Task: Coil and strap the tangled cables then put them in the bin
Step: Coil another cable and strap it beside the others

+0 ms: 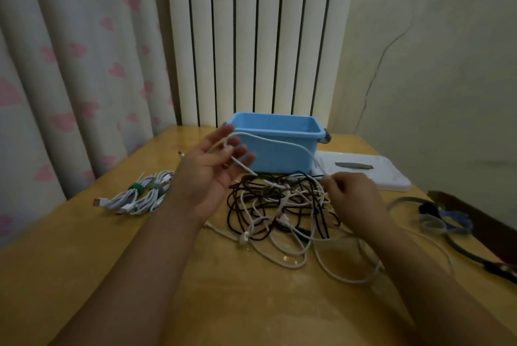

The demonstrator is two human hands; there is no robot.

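Observation:
A tangle of black and white cables lies on the wooden table in front of a blue bin. My left hand is raised palm up before the bin, with a white cable looped over its spread fingers. That cable arcs right and down to my right hand, which pinches it above the right side of the tangle. Two coiled white cables with green straps lie to the left.
The bin's white lid lies flat to the right of it. Loose straps and a black band sit near the table's right edge. A curtain hangs at the left and a radiator stands behind the table.

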